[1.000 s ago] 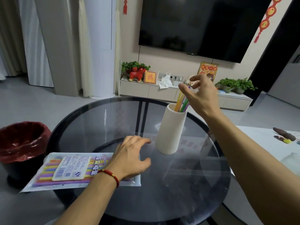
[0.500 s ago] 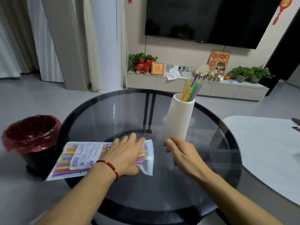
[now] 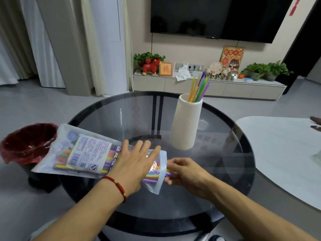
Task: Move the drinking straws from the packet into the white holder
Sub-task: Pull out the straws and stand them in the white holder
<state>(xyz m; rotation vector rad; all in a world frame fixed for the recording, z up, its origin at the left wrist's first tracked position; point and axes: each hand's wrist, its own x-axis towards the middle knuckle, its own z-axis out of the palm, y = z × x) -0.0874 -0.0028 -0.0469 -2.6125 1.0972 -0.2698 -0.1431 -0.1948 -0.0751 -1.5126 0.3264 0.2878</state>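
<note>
A clear plastic packet point(image 3: 83, 150) of coloured drinking straws lies tilted over the left edge of the round glass table point(image 3: 225, 162). My left hand point(image 3: 133, 164) grips the packet near its open mouth, lifting it. My right hand point(image 3: 185, 171) sits at the mouth with its fingers pinched on the ends of straws point(image 3: 171, 174) that poke out. The ribbed white holder point(image 3: 186, 126) stands upright farther back on the table, with several straws point(image 3: 198, 89) leaning in it.
A bin with a red liner point(image 3: 26, 143) stands on the floor left of the table. A white table point(image 3: 284, 153) adjoins on the right. A low TV cabinet point(image 3: 208, 86) with plants and ornaments lines the far wall.
My right hand came down from the holder to the packet's mouth and took hold of straw ends. My left hand went from flat on the packet to gripping and raising it.
</note>
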